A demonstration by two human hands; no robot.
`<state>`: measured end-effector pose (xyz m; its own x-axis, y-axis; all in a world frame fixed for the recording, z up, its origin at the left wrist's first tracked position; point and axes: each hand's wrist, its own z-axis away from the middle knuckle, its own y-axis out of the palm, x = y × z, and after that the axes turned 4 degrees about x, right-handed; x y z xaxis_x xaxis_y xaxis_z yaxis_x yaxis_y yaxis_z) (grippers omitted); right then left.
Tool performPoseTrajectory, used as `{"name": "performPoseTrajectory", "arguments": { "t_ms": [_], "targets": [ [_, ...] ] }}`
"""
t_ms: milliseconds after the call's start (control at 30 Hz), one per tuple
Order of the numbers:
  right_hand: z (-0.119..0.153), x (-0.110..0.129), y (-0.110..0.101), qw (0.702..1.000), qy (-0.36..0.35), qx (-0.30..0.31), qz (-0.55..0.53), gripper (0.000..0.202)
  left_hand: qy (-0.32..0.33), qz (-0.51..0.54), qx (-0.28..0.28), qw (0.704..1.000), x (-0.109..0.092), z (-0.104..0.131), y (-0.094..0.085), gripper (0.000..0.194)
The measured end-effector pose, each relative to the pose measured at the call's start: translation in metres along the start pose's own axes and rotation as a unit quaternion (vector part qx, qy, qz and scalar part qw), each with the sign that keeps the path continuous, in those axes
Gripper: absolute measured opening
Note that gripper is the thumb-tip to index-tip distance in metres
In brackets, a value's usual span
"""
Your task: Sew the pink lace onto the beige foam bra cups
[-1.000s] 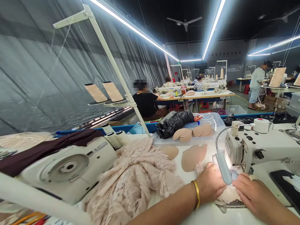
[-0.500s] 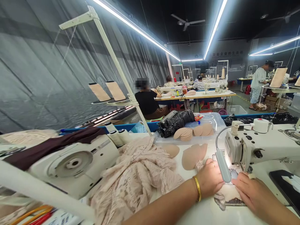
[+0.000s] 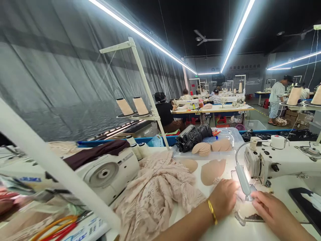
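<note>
My left hand (image 3: 224, 198), with a gold bangle at the wrist, is closed at the edge of a pale lace fabric (image 3: 241, 196) in front of the sewing machine (image 3: 260, 160). Across from it, my right hand (image 3: 269, 209) has its fingers bent and drawn together beside a small grey metal plate. What its fingertips pinch is hidden. A grey gooseneck lamp (image 3: 242, 180) shines between both hands and covers part of the sewing spot. Beige fabric cut-outs (image 3: 213, 171) lie just beyond my left hand, and a heap of beige lace (image 3: 160, 190) spreads to its left.
A clear plastic tray (image 3: 182, 154) at the back bears stacked beige pads (image 3: 202, 149) and a black plastic bundle (image 3: 194, 137). A white thread stand (image 3: 144, 77) rises on the left, near a second machine (image 3: 107, 174). Orange-handled scissors (image 3: 56, 227) lie at lower left. Co-workers sit farther off.
The view has shifted, so the scene sits lower and farther right. My right fingers have lifted and bent near the plate. At the left edge, a blurred hand and another machine have come into view.
</note>
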<state>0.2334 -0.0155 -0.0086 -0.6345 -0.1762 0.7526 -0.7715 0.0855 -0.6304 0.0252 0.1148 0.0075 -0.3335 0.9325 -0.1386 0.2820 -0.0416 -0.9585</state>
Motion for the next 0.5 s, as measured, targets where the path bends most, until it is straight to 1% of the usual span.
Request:
{"name": "performPoseTrajectory", "arguments": {
  "t_ms": [33,67,100,167,200,233,267,300,333,367,400,433,467,500],
  "targets": [
    [0.0,0.011,0.007,0.993,0.034,-0.016,-0.108,0.028,-0.002,0.017,-0.017,1.0,-0.003,0.01,-0.002,0.039],
    [-0.001,0.022,0.016,0.975,0.064,-0.037,-0.211,0.039,-0.001,0.041,-0.031,0.999,-0.006,0.022,-0.006,0.043],
    [-0.001,0.033,0.025,0.953,0.085,-0.053,-0.287,0.049,0.006,0.073,-0.041,0.996,-0.008,0.034,-0.011,0.047],
    [0.001,0.052,0.04,0.927,0.106,-0.067,-0.355,0.06,0.014,0.152,-0.041,0.987,-0.007,0.058,-0.025,0.058],
    [0.002,0.06,0.046,0.918,0.115,-0.073,-0.372,0.062,-0.003,0.187,-0.037,0.982,-0.004,0.069,-0.034,0.063],
    [0.005,0.066,0.051,0.908,0.126,-0.083,-0.391,0.065,-0.033,0.21,-0.037,0.976,-0.001,0.079,-0.045,0.064],
    [0.008,0.071,0.055,0.892,0.139,-0.1,-0.418,0.067,-0.077,0.217,-0.046,0.972,0.001,0.089,-0.055,0.063],
    [0.011,0.075,0.058,0.874,0.152,-0.12,-0.446,0.068,-0.131,0.209,-0.074,0.966,0.001,0.098,-0.066,0.06],
    [0.013,0.079,0.061,0.855,0.162,-0.139,-0.472,0.068,-0.186,0.206,-0.112,0.954,-0.001,0.107,-0.074,0.054],
    [0.016,0.083,0.063,0.841,0.167,-0.156,-0.491,0.068,-0.228,0.226,-0.144,0.936,-0.008,0.114,-0.08,0.045],
    [0.019,0.087,0.065,0.832,0.167,-0.168,-0.502,0.067,-0.258,0.277,-0.164,0.911,-0.017,0.121,-0.083,0.036],
    [0.022,0.091,0.068,0.825,0.163,-0.178,-0.511,0.066,-0.272,0.367,-0.151,0.876,-0.03,0.126,-0.082,0.027],
    [0.025,0.094,0.071,0.82,0.161,-0.186,-0.517,0.065,-0.267,0.492,-0.102,0.823,-0.043,0.13,-0.077,0.026],
    [0.029,0.097,0.075,0.814,0.162,-0.194,-0.522,0.064,-0.252,0.611,-0.049,0.749,-0.057,0.131,-0.07,0.032]
  ]
}}
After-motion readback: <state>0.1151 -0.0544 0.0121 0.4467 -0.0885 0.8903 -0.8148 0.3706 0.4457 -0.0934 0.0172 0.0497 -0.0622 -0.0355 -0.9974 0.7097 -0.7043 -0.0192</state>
